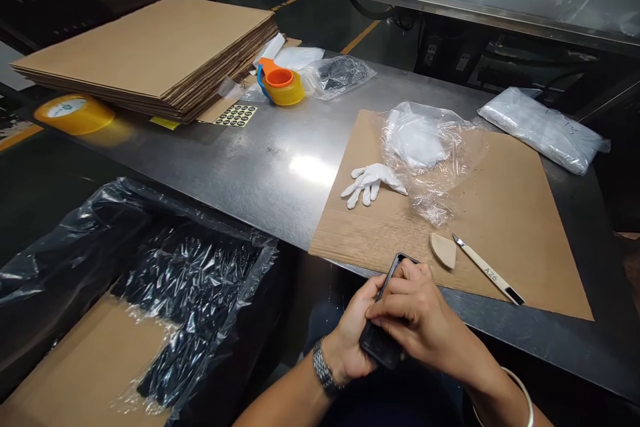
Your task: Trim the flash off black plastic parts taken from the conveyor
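Here, black case [381, 341] cupped in left hand [353, 337], under right hand [417, 317]

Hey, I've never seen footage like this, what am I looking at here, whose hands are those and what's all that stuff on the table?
This is one picture from a camera worn on a person's head, looking down at their own bare hands. The left hand, with a wristwatch, and the right hand together hold a flat black piece. Ahead is a steel table. On it lie a cardboard sheet with a white glove, a crumpled clear bag, a small tan wedge and a thin knife. Further left sit a stack of cardboard and yellow tape rolls.
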A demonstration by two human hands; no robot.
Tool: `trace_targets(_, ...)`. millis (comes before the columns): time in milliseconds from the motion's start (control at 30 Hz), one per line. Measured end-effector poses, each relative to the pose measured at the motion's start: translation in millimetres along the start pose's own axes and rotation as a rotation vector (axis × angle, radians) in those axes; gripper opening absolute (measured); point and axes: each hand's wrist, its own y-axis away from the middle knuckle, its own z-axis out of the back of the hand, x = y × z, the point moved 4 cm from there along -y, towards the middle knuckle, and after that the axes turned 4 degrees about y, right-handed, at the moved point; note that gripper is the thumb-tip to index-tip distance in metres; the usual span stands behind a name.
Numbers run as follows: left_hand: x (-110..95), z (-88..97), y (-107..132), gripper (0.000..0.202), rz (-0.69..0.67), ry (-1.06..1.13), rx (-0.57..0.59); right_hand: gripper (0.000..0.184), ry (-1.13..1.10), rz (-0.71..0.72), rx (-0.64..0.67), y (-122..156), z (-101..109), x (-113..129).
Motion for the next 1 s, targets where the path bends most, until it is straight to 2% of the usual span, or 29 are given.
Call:
trace_targets(100, 2.0, 0.3, 1.0, 0.028, 0.054, -0.014, 0.023, 0.017, 0.011, -0.028, 0.013, -0.2, 0.7, 4.5)
trace_targets(367, 4.3, -0.1, 3.0, 0.025, 0.091, 0.003, 0.018, 0.018, 0.078, -0.122, 0.066, -4.1, -0.7, 9.6)
trace_targets(633, 5.9, 7.0, 0.1, 0.026, 0.089, 0.042, 0.002, 0.019, 0.084, -0.143, 0.075, -4.5, -2.8, 8.3)
trace_targets(833, 3.5, 0.0, 1.7, 0.028, 0.056, 0.035, -0.021, 0.020, 0.050, -0.104, 0.078, -3.4, -1.0, 10.3)
trace_targets(900, 2.6, -3.8, 2.0, 0.028, 0.015, 0.028, -0.024, 0.021, 0.022, -0.095, 0.018, -1.5, 0.5, 7.8)
trace_targets(933, 2.5, -4.7, 2.3, 0.028, -0.023, 0.008, -0.033, 0.021, 0.007, -0.113, -0.058, 1.0, 1.9, 5.1)
trace_targets(1000, 4.0, -2.9, 3.5, 0.029, -0.126, -0.089, -0.092, 0.025, -0.010, -0.219, -0.302, 12.3, 4.7, -3.9)
